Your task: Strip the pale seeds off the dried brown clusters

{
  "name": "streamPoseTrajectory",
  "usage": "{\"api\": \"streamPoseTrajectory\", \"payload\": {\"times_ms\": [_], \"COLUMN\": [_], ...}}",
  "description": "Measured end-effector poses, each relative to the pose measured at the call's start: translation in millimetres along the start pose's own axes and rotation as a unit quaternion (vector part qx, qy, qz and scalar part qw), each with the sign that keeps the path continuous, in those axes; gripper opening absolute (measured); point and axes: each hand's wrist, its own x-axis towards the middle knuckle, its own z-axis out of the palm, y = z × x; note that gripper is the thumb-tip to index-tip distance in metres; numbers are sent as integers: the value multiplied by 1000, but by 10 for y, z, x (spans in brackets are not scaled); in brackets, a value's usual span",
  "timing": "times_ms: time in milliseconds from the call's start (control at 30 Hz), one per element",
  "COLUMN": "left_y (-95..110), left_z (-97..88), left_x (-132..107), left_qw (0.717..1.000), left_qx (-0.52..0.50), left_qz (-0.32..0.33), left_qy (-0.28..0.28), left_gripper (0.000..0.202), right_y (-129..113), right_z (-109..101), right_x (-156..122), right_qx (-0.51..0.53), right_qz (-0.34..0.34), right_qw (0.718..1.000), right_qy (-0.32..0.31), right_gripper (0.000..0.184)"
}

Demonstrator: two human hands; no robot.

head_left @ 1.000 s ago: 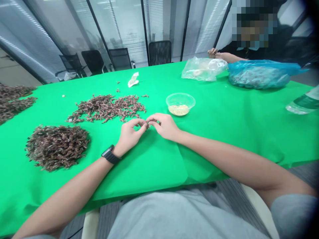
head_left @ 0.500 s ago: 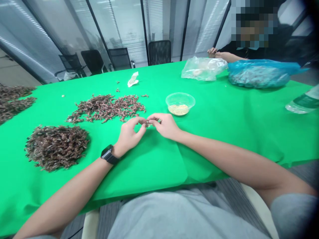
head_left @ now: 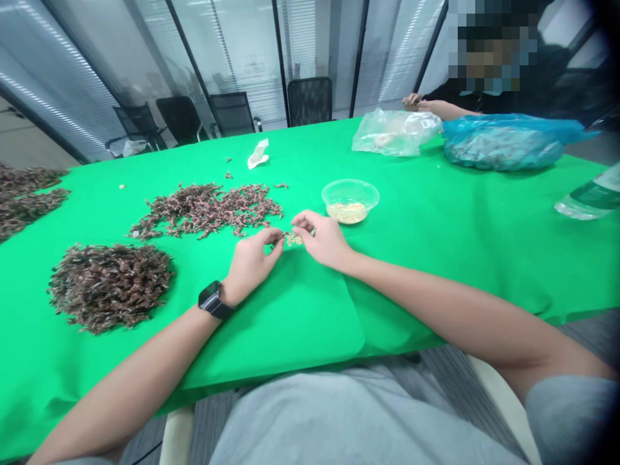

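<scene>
**Where's the thing you're working on?**
Right between my hands: a small pale crumbly clump (head_left: 293, 240), level with my fingertips. It's too small to say exactly what it is.

**And your grip?**
My left hand (head_left: 252, 261) is curled, with its fingertips (head_left: 277, 237) at the clump's 9 o'clock side. My right hand (head_left: 325, 241) is arched in from 3 o'clock, its fingers (head_left: 304, 223) partly open. From this view I can't tell whether either hand is really clenching it.

**What's around you?**
A clear plastic bowl (head_left: 350, 196) of pale seeds (head_left: 347, 212) sits at 1 o'clock, near my right hand. A loose spread of dark brown dried sprigs (head_left: 206, 210) lies at 11 o'clock, and a denser heap (head_left: 110, 288) at 9 o'clock. All of it rests on a green cloth (head_left: 416, 278).

**Anyone else?**
Yes, a co-worker's hands (head_left: 415, 100) are far off at 1 o'clock, past a clear bag (head_left: 394, 132) and a blue bag (head_left: 504, 143).
</scene>
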Motion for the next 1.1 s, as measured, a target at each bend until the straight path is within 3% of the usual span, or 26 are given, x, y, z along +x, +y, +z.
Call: {"api": "streamPoseTrajectory", "payload": {"times_ms": [167,333,467,600,767,900,1100], "left_y": [-48,-8,1,-27,-16,29,95], "left_z": [-13,-9,21,40,62,80,83], "left_x": [54,60,44,41,49,45,33], "left_qw": [992,977,962,947,909,879,862], "left_qx": [-76,-156,-217,-269,-363,-423,-453], "left_qz": [-96,-147,-163,-173,-199,-217,-221], "left_qy": [12,-8,-26,-37,-44,-45,-54], "left_gripper": [18,20,23,28,32,33,33], "right_y": [107,196,201,190,185,144,65], "right_z": [-117,-109,-86,-55,35,74,67], "right_x": [78,89,104,140,126,69,20], "right_qx": [-211,-253,-205,-52,171,183,131], "right_qz": [-2,27,39,92,146,104,62], "right_qw": [973,954,969,991,970,974,988], "right_qy": [-88,-157,-131,-83,-88,-78,-53], "right_gripper": [4,10,11,10,3,12,14]}}
